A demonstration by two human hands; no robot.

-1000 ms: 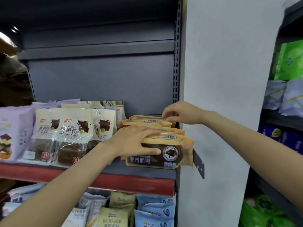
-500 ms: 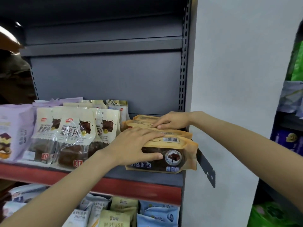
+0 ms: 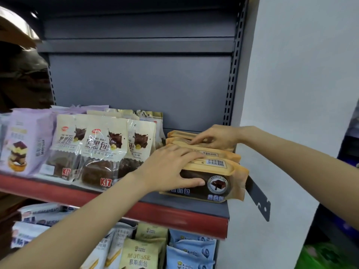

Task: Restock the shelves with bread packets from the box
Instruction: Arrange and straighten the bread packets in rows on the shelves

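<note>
Tan-wrapped bread packets stood in a row at the right end of the shelf [image 3: 186, 207], one behind another, hard against the slotted upright [image 3: 232, 78]. The left hand [image 3: 171, 167] gripped the front bread packet [image 3: 215, 179], fingers laid over its top edge and thumb pressed on its dark front face, so that grip was closed round the packet. The right hand [image 3: 217, 136] rested on the rear bread packets [image 3: 182, 137], its fingers bent and touching their top edges; whether it pinched one or merely pressed, I could not tell. Just left of the row stood cream chocolate-bread bags [image 3: 101, 150], and beyond them lilac mousse bags [image 3: 25, 140]. Below the shelf's red front strip, pale blue bags [image 3: 191, 251] filled the lower shelf beside yellow ones.
</note>
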